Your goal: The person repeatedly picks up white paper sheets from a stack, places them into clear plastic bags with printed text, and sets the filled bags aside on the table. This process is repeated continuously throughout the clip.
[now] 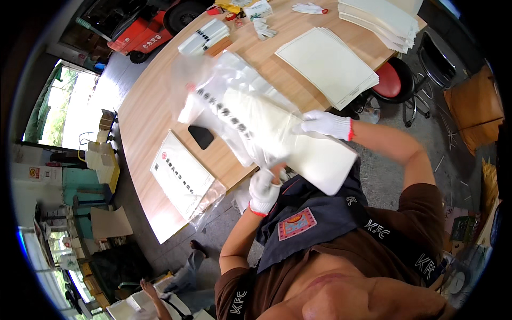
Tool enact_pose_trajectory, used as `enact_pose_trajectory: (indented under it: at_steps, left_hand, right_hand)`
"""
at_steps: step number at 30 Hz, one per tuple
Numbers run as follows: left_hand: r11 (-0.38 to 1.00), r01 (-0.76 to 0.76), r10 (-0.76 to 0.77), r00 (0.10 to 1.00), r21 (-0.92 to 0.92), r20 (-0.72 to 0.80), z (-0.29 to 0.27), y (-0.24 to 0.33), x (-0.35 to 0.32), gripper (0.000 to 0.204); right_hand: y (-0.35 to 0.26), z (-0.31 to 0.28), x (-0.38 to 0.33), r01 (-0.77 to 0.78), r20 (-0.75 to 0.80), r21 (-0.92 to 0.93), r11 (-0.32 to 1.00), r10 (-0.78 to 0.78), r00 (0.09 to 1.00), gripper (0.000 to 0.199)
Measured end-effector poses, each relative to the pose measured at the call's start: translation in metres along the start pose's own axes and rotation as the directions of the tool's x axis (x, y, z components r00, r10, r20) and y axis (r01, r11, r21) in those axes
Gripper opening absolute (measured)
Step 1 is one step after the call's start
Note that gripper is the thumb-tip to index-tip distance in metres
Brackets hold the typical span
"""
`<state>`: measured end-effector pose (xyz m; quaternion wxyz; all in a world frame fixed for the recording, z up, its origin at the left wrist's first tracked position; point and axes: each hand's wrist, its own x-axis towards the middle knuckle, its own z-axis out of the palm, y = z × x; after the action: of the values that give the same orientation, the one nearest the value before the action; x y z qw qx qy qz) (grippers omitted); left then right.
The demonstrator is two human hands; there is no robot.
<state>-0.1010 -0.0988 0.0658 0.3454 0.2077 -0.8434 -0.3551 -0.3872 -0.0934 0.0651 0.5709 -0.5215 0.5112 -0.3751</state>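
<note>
A clear plastic bag (246, 72) with dark print lies slantwise over the table edge nearest me. A stack of white sheets with rounded corners (325, 166) is partly inside it, its near end sticking out toward my body. My right hand (325, 124), in a white knit glove with a red cuff, grips the stack's right edge at the bag's mouth. My left hand (264, 192), gloved alike, is closed at the bag's near left edge; its fingertips are blurred. The bag's far end is smeared by motion.
On the wooden table (144, 112) lie a black phone-like object (201, 136), a filled printed bag (184, 173), a sheet stack (328, 64), folded plastic bags (205, 36) and spare gloves (262, 28). A red stool (392, 81) stands right; another person (176, 288) is lower left.
</note>
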Motion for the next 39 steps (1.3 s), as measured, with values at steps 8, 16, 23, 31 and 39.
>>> enact_pose_trajectory:
  at_steps: [8,16,23,31,39]
  left_hand:
    - [0.991,-0.064,0.074,0.994,-0.115,0.082,0.034,0.057,0.107,0.043]
    - [0.919,0.369,-0.373,0.928,0.139,0.007,0.028,0.014,0.081,0.011]
    - [0.88,0.036,-0.115,0.984,0.474,0.138,0.052,0.01,-0.018,0.021]
    - [0.72,0.408,-0.284,0.911,0.561,-0.298,0.005,-0.01,-0.099,0.018]
    - [0.843,0.475,-0.458,0.88,0.253,-0.128,0.003,0.064,-0.133,0.015]
  right_hand:
    - [-0.019,0.074,0.053,0.597,-0.462,0.032,0.802,-0.517,0.72,0.044]
    - [0.012,0.091,-0.025,0.231,-0.072,-0.845,0.483,-0.531,0.844,0.037]
    - [0.051,0.049,-0.043,-0.318,-0.442,-0.869,0.378,-0.306,0.843,0.036]
    - [0.013,0.058,-0.09,-0.172,-0.211,-0.95,0.259,-0.131,0.969,0.02]
    - [0.044,0.083,-0.169,-0.041,-0.027,-0.983,0.179,0.08,0.996,0.027]
